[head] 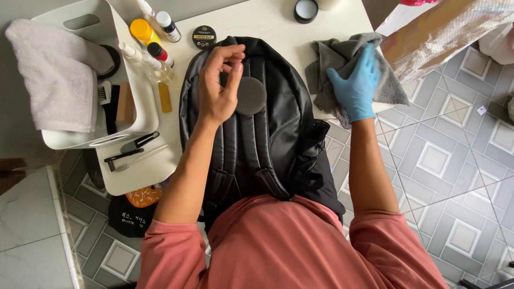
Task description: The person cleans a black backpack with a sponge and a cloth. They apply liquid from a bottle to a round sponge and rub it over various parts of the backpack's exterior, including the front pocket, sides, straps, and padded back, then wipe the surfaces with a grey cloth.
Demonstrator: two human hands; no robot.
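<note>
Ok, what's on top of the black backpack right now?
A round grey sponge pad lies on the black backpack, partly under the bare left hand. The backpack hides the table beneath it.

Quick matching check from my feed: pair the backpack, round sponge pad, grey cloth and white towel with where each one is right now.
Things:
1. black backpack
2. round grey sponge pad
3. grey cloth
4. white towel

Places:
A. draped over the white bin
B. under the gloved right hand
C. lying straps-up on the white table
D. at the fingers of the bare left hand

Pairs: 1-C, 2-D, 3-B, 4-A
</note>
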